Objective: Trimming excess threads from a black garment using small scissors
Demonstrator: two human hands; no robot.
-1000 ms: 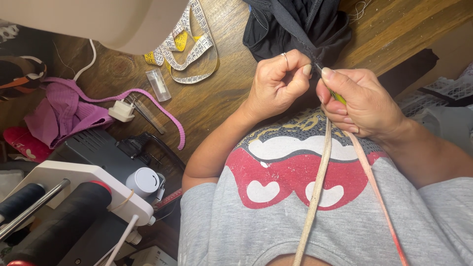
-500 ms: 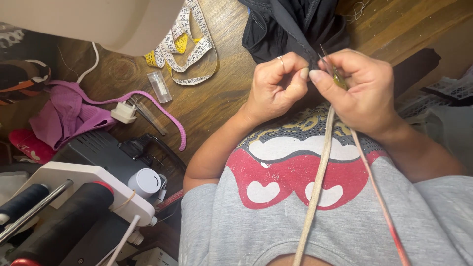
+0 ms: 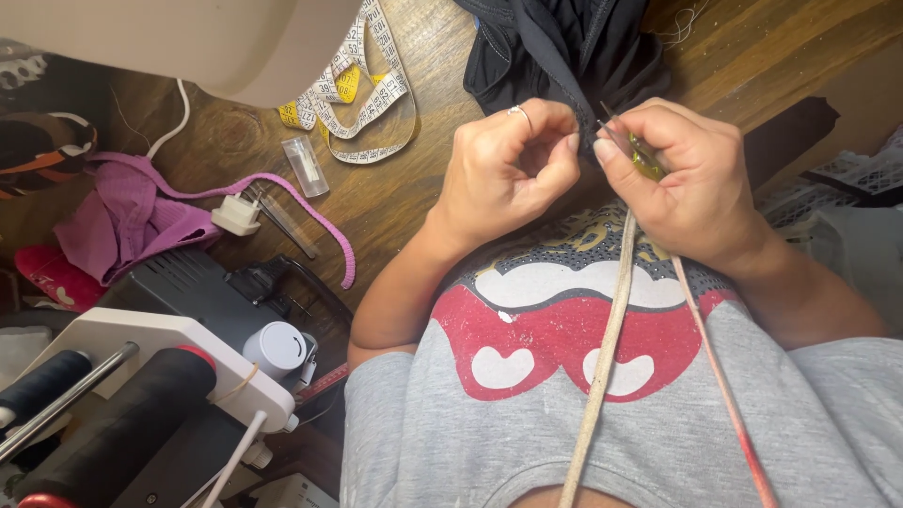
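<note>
A black garment [image 3: 564, 47] lies bunched on the wooden table [image 3: 414, 188] in front of me. My left hand [image 3: 503, 169], a ring on one finger, pinches the garment's near edge. Close beside it, my right hand [image 3: 682, 179] grips a small yellow-handled tool [image 3: 644, 160] whose thin metal tip points at the same edge. The two hands almost touch. A tan cord [image 3: 602, 357] and a reddish cord [image 3: 720, 376] hang down over my grey printed shirt.
A white and yellow measuring tape [image 3: 362, 94] is coiled at the back. A small clear case [image 3: 306, 166], a white plug [image 3: 235, 216] and purple fabric [image 3: 132, 221] lie at the left. Dark thread spools [image 3: 113, 423] on a white stand sit at the lower left.
My right hand has moved left to meet my left hand at the garment's edge. Both hands have closed in over the fabric.
</note>
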